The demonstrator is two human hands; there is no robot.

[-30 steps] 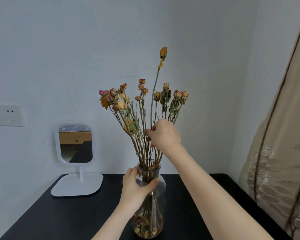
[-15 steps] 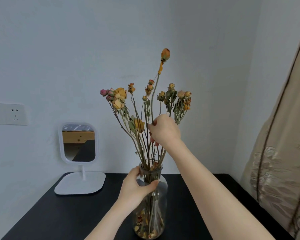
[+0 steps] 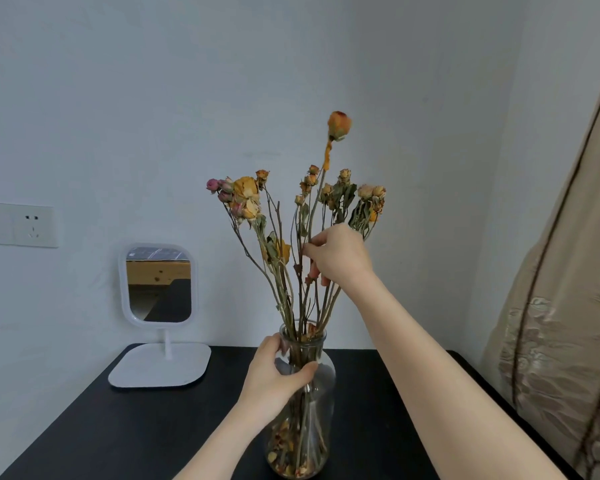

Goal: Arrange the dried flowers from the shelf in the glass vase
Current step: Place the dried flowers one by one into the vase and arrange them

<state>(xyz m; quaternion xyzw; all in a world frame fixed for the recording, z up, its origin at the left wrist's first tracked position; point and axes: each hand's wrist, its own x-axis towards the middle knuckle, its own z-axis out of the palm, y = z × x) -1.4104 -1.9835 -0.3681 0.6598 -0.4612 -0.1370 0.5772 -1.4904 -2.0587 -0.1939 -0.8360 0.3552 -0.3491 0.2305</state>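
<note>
A clear glass vase point(image 3: 317, 403) stands near the front of a black table point(image 3: 146, 431). Dried flowers point(image 3: 278, 237) with yellow, pink and orange heads fan out of its neck, and loose petals lie in its bottom. One tall stem ends in an orange bud point(image 3: 339, 124) above the rest. My left hand point(image 3: 274, 379) grips the vase at its neck and shoulder. My right hand point(image 3: 336, 254) is up among the stems above the vase, its fingers pinching the stems at mid-height.
A white stand mirror point(image 3: 158, 282) sits on the table at the back left. A wall socket plate point(image 3: 18, 223) is on the left wall. A beige curtain point(image 3: 568, 289) hangs along the right side, close to the table's right edge.
My right hand has risen a little along the stems. The bunch has spread and shifted slightly right. My left hand has stayed on the vase neck.
</note>
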